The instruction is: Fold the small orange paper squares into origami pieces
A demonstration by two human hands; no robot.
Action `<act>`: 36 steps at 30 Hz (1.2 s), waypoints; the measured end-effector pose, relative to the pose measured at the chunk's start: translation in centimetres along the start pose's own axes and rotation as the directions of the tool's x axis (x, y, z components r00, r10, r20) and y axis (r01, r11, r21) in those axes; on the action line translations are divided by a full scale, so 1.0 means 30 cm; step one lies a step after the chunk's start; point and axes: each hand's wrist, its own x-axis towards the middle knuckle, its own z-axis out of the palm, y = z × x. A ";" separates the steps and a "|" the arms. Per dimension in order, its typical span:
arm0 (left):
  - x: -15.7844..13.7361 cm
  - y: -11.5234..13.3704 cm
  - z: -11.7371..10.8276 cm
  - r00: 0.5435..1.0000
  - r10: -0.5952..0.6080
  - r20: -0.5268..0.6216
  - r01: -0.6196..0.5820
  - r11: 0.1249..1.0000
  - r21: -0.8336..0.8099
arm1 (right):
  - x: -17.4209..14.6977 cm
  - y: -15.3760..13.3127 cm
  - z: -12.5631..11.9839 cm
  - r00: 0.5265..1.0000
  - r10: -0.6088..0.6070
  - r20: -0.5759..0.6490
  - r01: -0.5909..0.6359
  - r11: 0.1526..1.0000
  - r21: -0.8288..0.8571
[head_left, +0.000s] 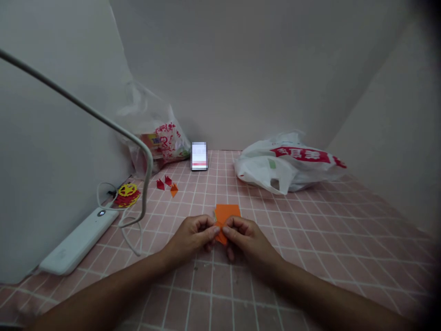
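At the middle of the near half of the surface (324, 239), an orange paper (228, 211) is held between two hands. From eight o'clock it is gripped by the fingers (210, 233) of the left hand (193, 236), from four o'clock by those of the right hand (253, 238); both pinches, thumbs on top, are closed on the paper, close together. Its twelve o'clock part is left flat with a straight far edge, while a narrower, pointed part is seen below the thumbs at six o'clock. Whether one sheet or two are held cannot be told, nor whether the paper is rested on the surface or lifted.

A fold seems to be under way, judging by the two facing pinches. For the next move, it is judged, the edges need to be lined up under one thumb and the crease pressed with the other, the layers being kept from slipping.

At ten o'clock from the paper, well apart from the hands, two small red pieces (160, 184) and an orange piece (174, 190) are set out, folded to points. At eleven o'clock, farther off, a lit phone (199, 156) is propped upright.
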 end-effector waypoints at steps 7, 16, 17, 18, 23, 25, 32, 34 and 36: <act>0.011 -0.003 -0.004 0.999 -0.023 0.031 0.026 0.993 -0.113 | 0.004 0.012 -0.003 0.999 -0.028 -0.043 0.030 0.999 0.045; 0.011 -0.011 -0.001 1.000 -0.018 0.012 0.019 0.993 -0.114 | -0.001 0.003 0.011 0.999 -0.002 -0.036 0.004 0.998 0.066; 0.011 -0.012 -0.001 1.000 -0.014 0.018 0.016 0.992 -0.123 | -0.002 0.003 0.011 0.999 -0.006 -0.037 0.009 0.998 0.067; 0.011 -0.014 -0.001 1.000 -0.008 0.030 0.012 0.991 -0.133 | -0.003 0.003 0.012 0.999 -0.015 -0.038 0.018 0.997 0.070; 0.011 -0.014 0.001 0.997 0.005 0.072 0.006 0.988 -0.151 | 0.001 0.011 0.008 0.999 -0.032 -0.041 0.035 0.996 0.079; 0.011 -0.012 0.004 0.998 -0.001 0.061 0.010 0.989 -0.151 | 0.002 0.015 0.007 0.999 -0.034 -0.030 0.036 0.996 0.077; 0.007 -0.018 0.019 0.999 -0.031 0.038 0.037 0.987 -0.156 | 0.003 0.028 0.005 0.998 -0.064 0.000 0.064 0.994 0.083; 0.006 -0.019 0.022 0.999 -0.033 0.034 0.038 0.988 -0.152 | 0.003 0.030 0.004 0.998 -0.060 0.000 0.060 0.994 0.090; 0.005 -0.018 0.024 0.999 -0.031 0.031 0.036 0.989 -0.144 | 0.004 0.029 0.004 0.998 -0.057 0.003 0.056 0.994 0.091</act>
